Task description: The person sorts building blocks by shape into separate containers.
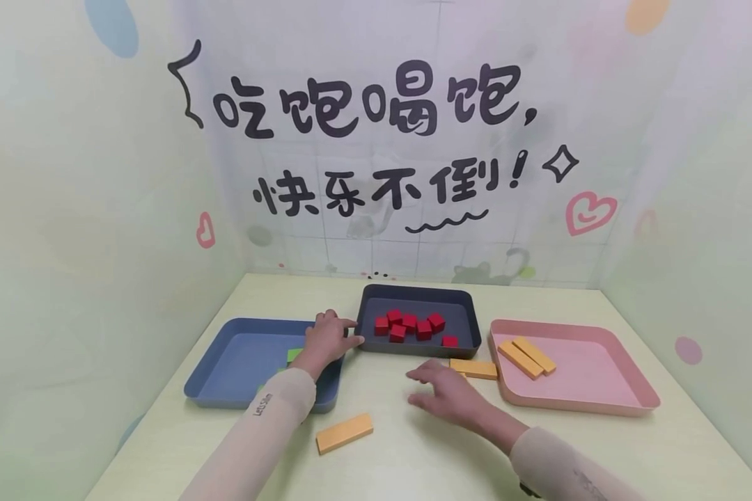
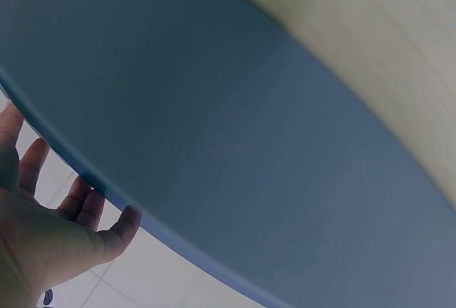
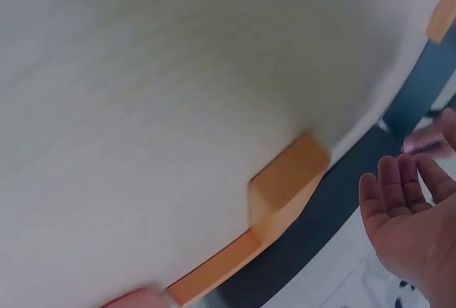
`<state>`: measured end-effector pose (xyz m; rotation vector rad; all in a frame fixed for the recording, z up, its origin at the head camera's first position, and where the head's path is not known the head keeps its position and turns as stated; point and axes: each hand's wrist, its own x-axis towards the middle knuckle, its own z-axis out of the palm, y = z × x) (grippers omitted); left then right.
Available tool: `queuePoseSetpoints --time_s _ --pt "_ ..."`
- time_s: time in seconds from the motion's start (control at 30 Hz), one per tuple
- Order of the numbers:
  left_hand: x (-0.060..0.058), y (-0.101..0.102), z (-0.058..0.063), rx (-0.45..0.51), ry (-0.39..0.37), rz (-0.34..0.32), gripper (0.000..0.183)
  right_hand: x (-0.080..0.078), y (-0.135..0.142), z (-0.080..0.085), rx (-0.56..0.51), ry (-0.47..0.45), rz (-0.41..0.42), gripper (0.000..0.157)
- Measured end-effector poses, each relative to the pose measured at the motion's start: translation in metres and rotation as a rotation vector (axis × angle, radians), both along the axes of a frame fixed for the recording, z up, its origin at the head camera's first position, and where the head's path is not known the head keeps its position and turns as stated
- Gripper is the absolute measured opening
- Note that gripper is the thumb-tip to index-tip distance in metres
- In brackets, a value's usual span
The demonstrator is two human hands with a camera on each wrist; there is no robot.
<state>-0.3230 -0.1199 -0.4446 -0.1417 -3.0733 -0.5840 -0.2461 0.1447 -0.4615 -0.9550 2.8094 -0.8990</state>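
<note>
My left hand (image 1: 327,339) hovers over the back right corner of the blue tray (image 1: 238,351), fingers loosely spread and close to the left side of the dark grey tray (image 1: 366,306). Nothing shows between those fingers in the left wrist view. Green blocks (image 1: 294,354) lie in the blue tray, partly hidden by my left arm. Over the table in front of the dark tray, my right hand (image 1: 451,395) has relaxed fingers and holds nothing. Just beyond it lies a yellow-orange block (image 1: 479,369), with another partly hidden by the hand.
Several red cubes (image 1: 409,322) sit in the dark tray. At the right, a pink tray (image 1: 608,362) holds two yellow-orange blocks (image 1: 519,360). One more such block (image 1: 345,433) lies on the table (image 1: 401,459) between my arms. Printed curtains surround the table's back and sides.
</note>
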Motion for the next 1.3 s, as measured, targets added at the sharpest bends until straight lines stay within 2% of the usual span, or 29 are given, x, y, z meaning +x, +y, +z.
queuePoseSetpoints --time_s 0.13,0.3,0.47,0.7,0.9,1.1,1.3 --pt "0.0 0.0 0.001 -0.012 -0.001 0.003 0.047 0.003 -0.021 -0.005 0.036 0.013 0.107 0.042" --pt "0.0 0.0 0.002 -0.027 0.009 -0.001 0.046 0.004 -0.042 -0.009 0.082 0.016 0.201 0.043" --pt "0.001 -0.002 0.002 -0.038 0.032 -0.014 0.045 0.007 -0.055 -0.013 0.135 0.064 0.273 0.045" --pt "0.0 -0.001 0.001 -0.009 0.023 -0.02 0.046 0.01 -0.069 -0.014 0.182 0.133 0.323 0.044" --pt "-0.003 -0.001 0.0 0.026 0.005 -0.014 0.046 0.009 -0.075 -0.015 0.238 0.182 0.367 0.034" --pt "-0.003 -0.002 -0.002 0.013 0.009 -0.019 0.046 0.011 -0.073 -0.013 0.251 0.171 0.366 0.03" --pt "-0.004 -0.002 -0.002 -0.017 0.007 -0.01 0.046 0.011 -0.062 -0.012 0.202 0.122 0.346 0.029"
